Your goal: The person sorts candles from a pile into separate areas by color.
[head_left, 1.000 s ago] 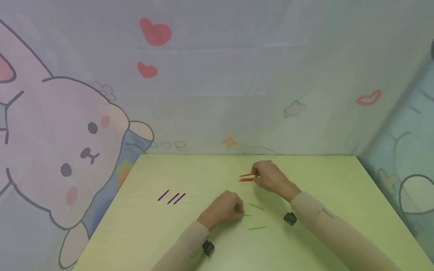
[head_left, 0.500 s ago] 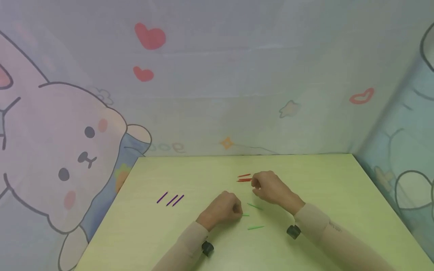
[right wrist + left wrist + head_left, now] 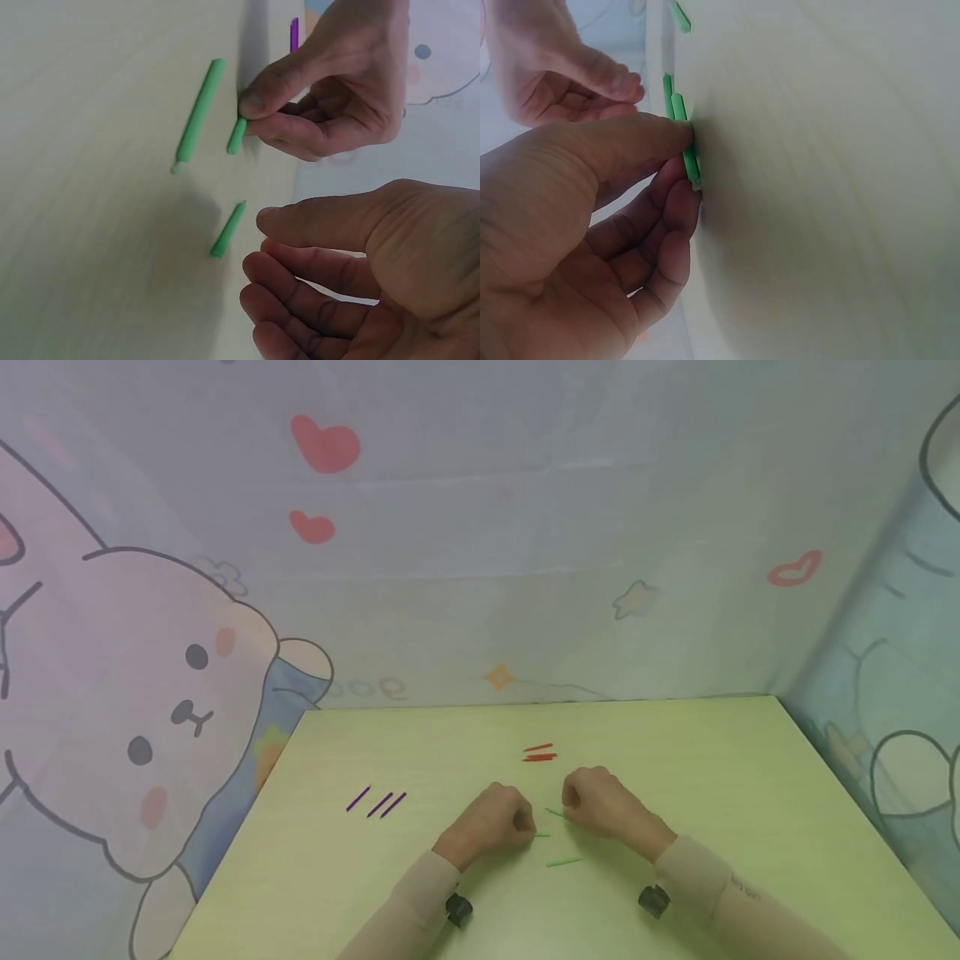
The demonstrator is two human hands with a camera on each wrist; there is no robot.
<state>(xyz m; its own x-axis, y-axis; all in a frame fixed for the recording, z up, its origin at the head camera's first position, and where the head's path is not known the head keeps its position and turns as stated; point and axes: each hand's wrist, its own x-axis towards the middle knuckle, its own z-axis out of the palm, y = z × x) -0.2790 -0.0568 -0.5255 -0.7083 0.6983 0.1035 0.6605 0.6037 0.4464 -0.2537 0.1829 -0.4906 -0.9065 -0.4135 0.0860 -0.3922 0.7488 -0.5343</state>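
My left hand [image 3: 487,822] rests low over the table, pinching a slim green stick [image 3: 236,138] between thumb and fingers. That stick's other end shows past the thumb in the left wrist view. My right hand [image 3: 606,803] is beside a second green stick [image 3: 228,229], its fingers loosely bent and holding nothing. In the right wrist view a small gap separates thumb and fingers from that stick. A third green stick [image 3: 564,862], with a narrow pale tip, lies nearer my body. All three are on the table between the hands.
Several loose sticks lie on the pale yellow-green table [image 3: 675,735]. Red sticks [image 3: 540,757] are grouped at the back middle, purple sticks [image 3: 379,804] to the left. A cloth backdrop [image 3: 450,527] printed with a rabbit and hearts rises behind the table.
My right hand has left the red sticks at the back and come toward my body, to the far green stick. The left hand stays in place with its green stick.
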